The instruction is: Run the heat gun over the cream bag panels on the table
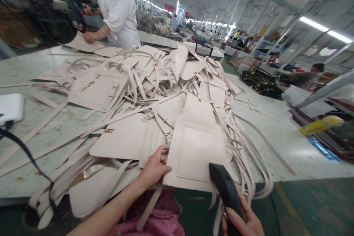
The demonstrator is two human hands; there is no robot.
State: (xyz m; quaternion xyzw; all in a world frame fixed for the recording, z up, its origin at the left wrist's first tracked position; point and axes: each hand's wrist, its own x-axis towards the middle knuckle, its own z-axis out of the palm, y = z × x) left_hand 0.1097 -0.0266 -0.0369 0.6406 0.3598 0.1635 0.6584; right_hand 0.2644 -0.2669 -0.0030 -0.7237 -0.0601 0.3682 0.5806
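Note:
My left hand (154, 166) pinches the left edge of a cream leather bag panel (195, 147) with a stitched pocket, which lies on top of the pile at the table's near edge. My right hand (243, 221) is closed round a black hand-held tool (225, 188), its tip over the panel's lower right corner. A big heap of cream panels and straps (143, 92) with gold buckles covers the table (279, 143) beyond.
A person in a white coat (117, 3) works at the table's far left side. A white box (11, 107) with a black cable sits at the left. Black bags (261, 83) and other workers are at the right.

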